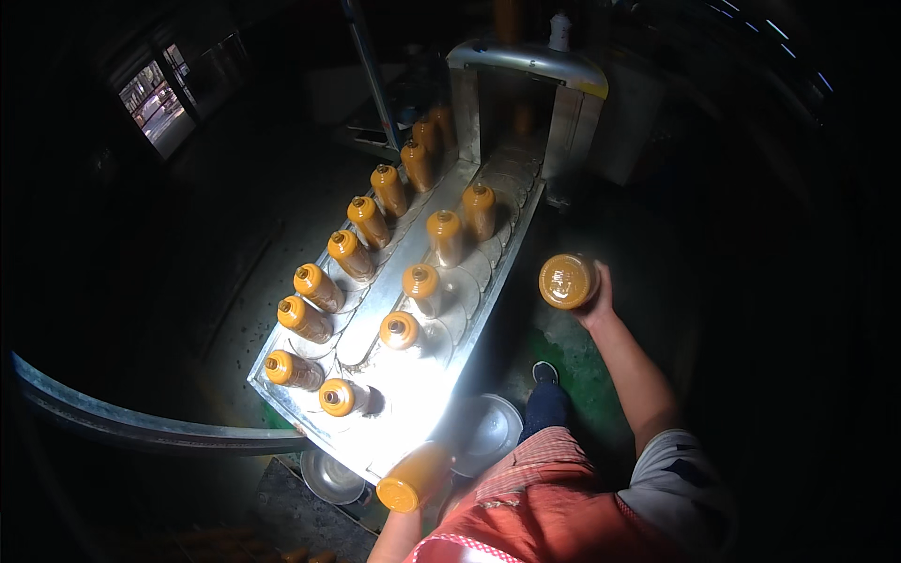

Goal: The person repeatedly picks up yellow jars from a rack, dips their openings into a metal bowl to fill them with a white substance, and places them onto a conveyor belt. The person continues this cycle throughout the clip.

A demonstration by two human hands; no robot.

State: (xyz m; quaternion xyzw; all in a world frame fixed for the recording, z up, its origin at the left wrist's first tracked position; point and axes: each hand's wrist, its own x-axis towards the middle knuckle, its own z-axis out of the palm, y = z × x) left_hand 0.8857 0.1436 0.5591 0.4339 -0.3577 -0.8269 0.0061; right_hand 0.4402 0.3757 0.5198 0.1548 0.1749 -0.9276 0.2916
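My right hand (599, 298) is closed round a glossy orange bottle (567, 281), held out to the right of the conveyor with its round base toward me. At the conveyor's near end, my left hand (404, 525) is mostly hidden behind another orange bottle (416, 477), which it grips; this one lies tilted, base toward me. Nearby, a narrow-necked orange bottle (340, 398) stands on the near end of the conveyor (413, 394). Several more stand in a left row, such as one orange bottle (305, 320), and a right row, such as another orange bottle (400, 330).
A metal arch (526, 64) spans the right lane at the far end, with a small white bottle (559, 32) on top. Metal basins (493, 436) sit below the near end. A curved metal bar (160, 430) reaches in from the left. Bright light washes out the near surface.
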